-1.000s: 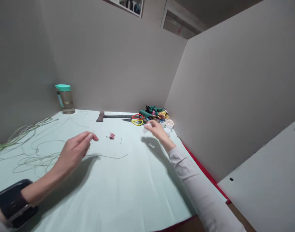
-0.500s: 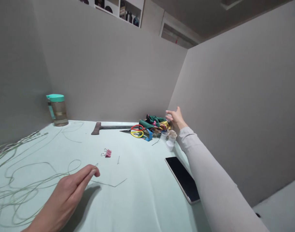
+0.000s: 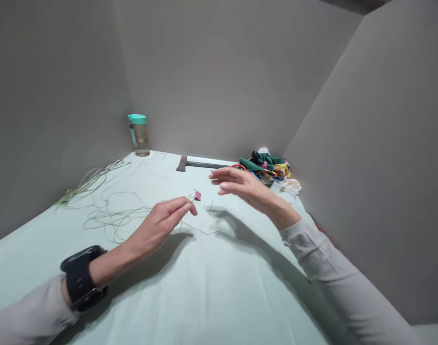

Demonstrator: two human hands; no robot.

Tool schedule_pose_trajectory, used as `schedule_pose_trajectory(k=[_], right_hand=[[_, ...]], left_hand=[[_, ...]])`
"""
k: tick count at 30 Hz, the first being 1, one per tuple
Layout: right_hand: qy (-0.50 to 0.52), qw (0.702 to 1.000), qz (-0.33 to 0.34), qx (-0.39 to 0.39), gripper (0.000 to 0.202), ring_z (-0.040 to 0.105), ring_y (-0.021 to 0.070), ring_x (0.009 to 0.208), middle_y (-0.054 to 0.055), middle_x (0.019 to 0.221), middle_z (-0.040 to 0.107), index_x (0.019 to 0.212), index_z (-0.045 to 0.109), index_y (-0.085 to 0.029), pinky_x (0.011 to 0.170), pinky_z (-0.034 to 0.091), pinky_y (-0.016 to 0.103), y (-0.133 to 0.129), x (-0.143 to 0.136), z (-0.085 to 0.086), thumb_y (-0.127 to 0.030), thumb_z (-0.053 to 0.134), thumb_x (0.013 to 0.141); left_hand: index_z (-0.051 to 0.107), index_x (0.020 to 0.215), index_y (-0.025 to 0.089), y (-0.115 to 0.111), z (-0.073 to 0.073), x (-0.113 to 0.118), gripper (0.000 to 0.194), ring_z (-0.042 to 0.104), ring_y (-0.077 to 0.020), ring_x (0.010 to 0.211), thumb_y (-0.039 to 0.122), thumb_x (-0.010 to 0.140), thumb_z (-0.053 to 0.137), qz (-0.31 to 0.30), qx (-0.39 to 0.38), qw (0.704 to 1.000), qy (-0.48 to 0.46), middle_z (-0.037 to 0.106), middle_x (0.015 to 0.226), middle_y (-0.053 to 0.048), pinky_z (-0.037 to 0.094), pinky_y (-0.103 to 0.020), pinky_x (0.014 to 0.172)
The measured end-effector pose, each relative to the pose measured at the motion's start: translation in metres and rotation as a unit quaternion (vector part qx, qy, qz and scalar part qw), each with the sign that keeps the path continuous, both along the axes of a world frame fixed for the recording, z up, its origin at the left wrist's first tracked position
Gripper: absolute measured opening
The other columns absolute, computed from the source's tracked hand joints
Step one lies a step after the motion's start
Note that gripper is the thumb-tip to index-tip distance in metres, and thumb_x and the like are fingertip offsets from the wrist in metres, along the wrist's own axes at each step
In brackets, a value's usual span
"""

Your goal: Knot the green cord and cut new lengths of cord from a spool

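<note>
My left hand (image 3: 157, 227), with a black watch (image 3: 84, 278) on its wrist, is raised over the table with thumb and fingers pinched together. A thin green string (image 3: 114, 220) runs in loose loops beside it, and its end appears to be in the pinch. Just past these fingertips lies a pink binder clip (image 3: 197, 195). My right hand (image 3: 240, 187) hovers over the table with fingers stretched out and holds nothing. Below it are a short, thin dark piece (image 3: 211, 205) and a bent strand (image 3: 207, 234).
An axe (image 3: 182, 163) lies along the back wall. Red-handled scissors (image 3: 238, 166) show partly behind my right hand. A heap of colourful cloth (image 3: 265, 165) and white cups (image 3: 277, 185) sit at the back right. A bottle with a turquoise lid (image 3: 140, 136) stands back left, near bundled strings (image 3: 85, 184).
My right hand has come away from the cloth heap toward the middle, its fingers extended. A white round thing now shows atop the heap. The view has shifted, and the phone is out of sight.
</note>
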State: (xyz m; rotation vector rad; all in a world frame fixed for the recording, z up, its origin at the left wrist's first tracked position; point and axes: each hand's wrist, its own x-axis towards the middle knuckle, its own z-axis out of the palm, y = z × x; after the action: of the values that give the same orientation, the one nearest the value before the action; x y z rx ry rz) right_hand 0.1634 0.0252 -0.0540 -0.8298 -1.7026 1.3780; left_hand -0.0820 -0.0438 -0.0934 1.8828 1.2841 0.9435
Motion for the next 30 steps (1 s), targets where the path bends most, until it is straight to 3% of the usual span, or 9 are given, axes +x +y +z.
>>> schedule_pose_trajectory(k=[3,6,8,14,21,25,30], right_hand=[[-0.018,0.995,0.097,-0.002,0.034,0.069,0.0206,0.11,0.007,0.117,0.074,0.114,0.073,-0.02,0.086,0.059,0.032,-0.03,-0.037,-0.012,-0.025,0.083,0.083],[-0.028,0.992,0.125,0.012,0.026,0.066,0.0141,0.083,0.001,0.092,0.07,0.106,0.074,-0.02,0.073,0.054,0.027,-0.048,-0.054,-0.016,-0.033,0.08,0.084],[-0.028,0.993,0.109,0.03,0.019,0.057,0.0105,0.071,-0.002,0.083,0.064,0.095,0.074,-0.019,0.067,0.048,0.025,-0.056,-0.055,-0.013,-0.035,0.078,0.086],[-0.036,0.996,0.04,0.069,0.015,0.05,0.0103,0.065,-0.002,0.073,0.062,0.085,0.076,-0.019,0.062,0.043,0.025,-0.067,-0.042,-0.001,-0.034,0.075,0.086],[-0.06,0.994,-0.012,0.095,0.014,0.054,0.0095,0.064,-0.001,0.077,0.067,0.08,0.074,-0.019,0.062,0.044,0.025,-0.072,-0.032,-0.002,-0.031,0.073,0.086],[-0.108,0.984,-0.062,0.127,0.019,0.06,0.0115,0.069,-0.001,0.078,0.067,0.086,0.071,-0.015,0.067,0.051,0.027,-0.066,-0.023,-0.013,-0.033,0.072,0.093],[-0.201,0.961,-0.12,0.146,0.025,0.067,0.0149,0.079,0.001,0.087,0.07,0.093,0.069,-0.014,0.077,0.059,0.034,-0.043,-0.008,-0.044,-0.038,0.068,0.099]], left_hand=[[0.07,0.084,0.02,-0.005,0.006,-0.004,0.04,0.035,-0.0142,0.054,0.05,0.097,0.046,-0.024,0.005,0.999,-0.031,0.038,0.058,0.004,0.03,-0.028,0.055],[0.07,0.079,0.018,-0.012,0.015,-0.009,0.043,0.033,-0.0121,0.054,0.051,0.097,0.049,-0.07,0.003,0.996,-0.059,0.043,0.061,0.003,0.029,-0.027,0.052],[0.073,0.083,0.017,-0.017,0.021,-0.012,0.04,0.031,-0.0113,0.052,0.049,0.096,0.052,-0.092,-0.001,0.993,-0.077,0.04,0.06,0.004,0.026,-0.026,0.05],[0.074,0.099,0.014,-0.021,0.032,-0.017,0.035,0.027,-0.0098,0.049,0.045,0.097,0.056,-0.092,-0.008,0.986,-0.136,0.031,0.055,0.007,0.023,-0.024,0.046],[0.072,0.082,0.015,-0.019,0.037,-0.016,0.027,0.027,-0.0074,0.046,0.039,0.092,0.063,-0.08,0.0,0.983,-0.168,0.033,0.051,0.007,0.02,-0.022,0.044],[0.072,0.079,0.016,-0.023,0.041,-0.022,0.025,0.027,-0.0072,0.046,0.038,0.089,0.068,-0.055,0.021,0.981,-0.183,0.036,0.052,0.006,0.019,-0.023,0.044],[0.07,0.077,0.019,-0.019,0.042,-0.032,0.023,0.025,-0.0084,0.048,0.038,0.09,0.068,-0.01,0.039,0.981,-0.189,0.032,0.053,0.006,0.017,-0.026,0.045]])
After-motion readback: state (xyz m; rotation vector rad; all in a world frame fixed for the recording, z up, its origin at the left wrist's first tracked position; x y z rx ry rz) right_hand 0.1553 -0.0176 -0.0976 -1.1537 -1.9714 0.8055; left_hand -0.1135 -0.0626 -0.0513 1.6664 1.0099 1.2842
